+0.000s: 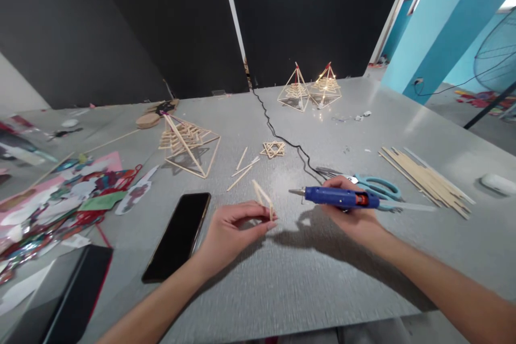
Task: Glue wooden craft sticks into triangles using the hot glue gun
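My left hand (237, 228) pinches a small piece made of joined wooden sticks (263, 193) above the grey table (258, 306). To its right, my right hand (350, 217) is wrapped round a blue glue gun (336, 196), whose nozzle points left toward the sticks without touching them. A clear glue stick (411, 206) juts from the gun's back end. Just beyond the hands lie a small wooden star (273, 149) and a few loose sticks (242, 174). Light-blue scissors (381, 185) rest behind the gun.
A black phone (177, 236) lies left of my left hand. Wooden pyramid frames (187, 142) stand farther back, two at the rear. Flat sticks (427, 180) and a white mouse (497, 184) are at right. Coloured scraps (100, 201) cover the left; a black cable (278, 134) crosses the table.
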The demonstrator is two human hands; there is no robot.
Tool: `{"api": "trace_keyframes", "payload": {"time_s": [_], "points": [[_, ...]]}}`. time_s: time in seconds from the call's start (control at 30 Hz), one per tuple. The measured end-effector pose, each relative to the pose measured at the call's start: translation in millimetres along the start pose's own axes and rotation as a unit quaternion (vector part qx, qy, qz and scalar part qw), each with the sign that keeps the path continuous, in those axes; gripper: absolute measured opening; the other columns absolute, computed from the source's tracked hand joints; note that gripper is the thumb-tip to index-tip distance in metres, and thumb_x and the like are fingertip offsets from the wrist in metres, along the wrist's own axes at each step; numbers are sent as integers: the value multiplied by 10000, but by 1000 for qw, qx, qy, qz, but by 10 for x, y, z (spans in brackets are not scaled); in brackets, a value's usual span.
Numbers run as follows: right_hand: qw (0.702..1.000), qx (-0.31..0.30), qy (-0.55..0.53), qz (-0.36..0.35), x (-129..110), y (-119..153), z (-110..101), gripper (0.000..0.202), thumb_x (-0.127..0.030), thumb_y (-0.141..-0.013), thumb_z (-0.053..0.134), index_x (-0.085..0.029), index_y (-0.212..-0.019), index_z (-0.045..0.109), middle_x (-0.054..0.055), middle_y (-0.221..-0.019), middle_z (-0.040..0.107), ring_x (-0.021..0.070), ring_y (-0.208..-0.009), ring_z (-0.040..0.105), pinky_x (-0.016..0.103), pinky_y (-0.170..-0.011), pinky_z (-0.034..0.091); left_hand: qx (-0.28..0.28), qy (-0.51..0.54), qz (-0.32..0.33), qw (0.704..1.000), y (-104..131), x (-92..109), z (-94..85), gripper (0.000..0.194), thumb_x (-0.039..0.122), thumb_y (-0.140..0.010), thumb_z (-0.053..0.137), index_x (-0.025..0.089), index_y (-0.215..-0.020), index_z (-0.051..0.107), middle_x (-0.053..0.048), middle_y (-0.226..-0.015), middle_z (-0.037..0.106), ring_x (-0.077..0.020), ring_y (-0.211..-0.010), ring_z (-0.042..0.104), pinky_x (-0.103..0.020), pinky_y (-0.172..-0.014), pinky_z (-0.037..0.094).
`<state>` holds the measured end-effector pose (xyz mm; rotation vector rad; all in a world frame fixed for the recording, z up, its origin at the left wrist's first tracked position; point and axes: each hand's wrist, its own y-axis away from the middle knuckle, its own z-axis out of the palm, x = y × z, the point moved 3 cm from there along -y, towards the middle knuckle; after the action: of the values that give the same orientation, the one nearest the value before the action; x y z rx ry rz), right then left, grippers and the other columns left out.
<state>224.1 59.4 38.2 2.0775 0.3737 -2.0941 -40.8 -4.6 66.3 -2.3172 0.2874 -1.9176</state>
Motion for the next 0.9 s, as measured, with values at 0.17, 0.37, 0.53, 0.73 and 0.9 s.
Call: {"api": "trace_keyframes", "payload": {"time_s": [0.17, 0.37, 0.53, 0.73, 0.9], "points": [[995, 35, 77, -60, -7, 123, -1, 251, -378, -808, 895, -320, -951, 697, -18, -736, 594, 199, -657, 495, 368, -632, 368, 12, -45, 107, 993, 6, 153, 10, 104, 235, -868, 901, 233, -768, 875, -65, -754, 832, -216, -686, 764, -358, -760, 672], [990, 16, 112, -86, -35, 137, 22, 272, -464, -848, 876, -295, -946, 687, -33, -650, 561, 179, -584, 486, 350, -568, 329, -2, -72, 181, 981, 29, 192, 47, 132, 143, -913, 848, 260, -900, 908, -40, -749, 832, -206, -689, 767, -348, -736, 658], [985, 11, 139, -106, -130, 161, 56, 253, -461, -862, 844, -292, -926, 667, -48, -601, 504, 162, -541, 446, 333, -556, 311, -43, -97, 166, 980, 39, 158, 74, 171, 170, -954, 788, 273, -900, 914, -53, -782, 844, -226, -717, 779, -377, -748, 665], [979, 9, 167, -112, -107, 166, 37, 190, -389, -859, 813, -283, -921, 668, -48, -617, 508, 145, -534, 441, 317, -545, 295, -38, -97, 155, 982, 42, 173, 67, 180, 161, -919, 801, 290, -861, 914, -44, -777, 845, -223, -684, 767, -377, -727, 655], [976, 1, 181, -123, -78, 185, 14, 142, -302, -866, 780, -281, -944, 664, -42, -640, 534, 145, -540, 457, 318, -553, 303, -39, -93, 175, 979, 41, 204, 71, 210, 123, -920, 799, 293, -893, 919, -45, -788, 850, -221, -692, 778, -367, -721, 651]]}}
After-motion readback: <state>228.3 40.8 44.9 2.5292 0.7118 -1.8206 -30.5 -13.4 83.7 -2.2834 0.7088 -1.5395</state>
